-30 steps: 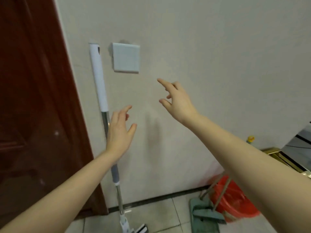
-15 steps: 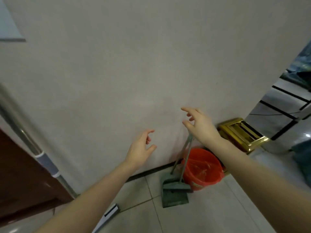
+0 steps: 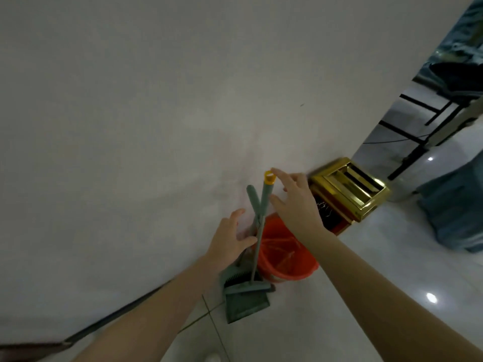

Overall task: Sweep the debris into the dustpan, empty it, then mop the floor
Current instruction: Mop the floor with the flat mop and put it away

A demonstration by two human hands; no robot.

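Both hands are spread and holding nothing: my right hand (image 3: 298, 205) hovers just beside the yellow-capped grey-green handle (image 3: 266, 194), my left hand (image 3: 230, 239) lower, near where the two leaning handles cross. The grey-green plastic dustpan (image 3: 245, 307) sits on the pale tiled floor (image 3: 366, 283) at lower centre, just beside the round orange plastic bucket (image 3: 287, 259). Pulling one handle alone could, I think, topple the other or knock the bucket.

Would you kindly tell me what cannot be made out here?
- Head view: whether the left hand touches the dustpan handle; the hand covers it.
- Head view: what the bucket holds; blurred, partly behind the right hand.
- Head view: the blue bundle, cut by the right edge.
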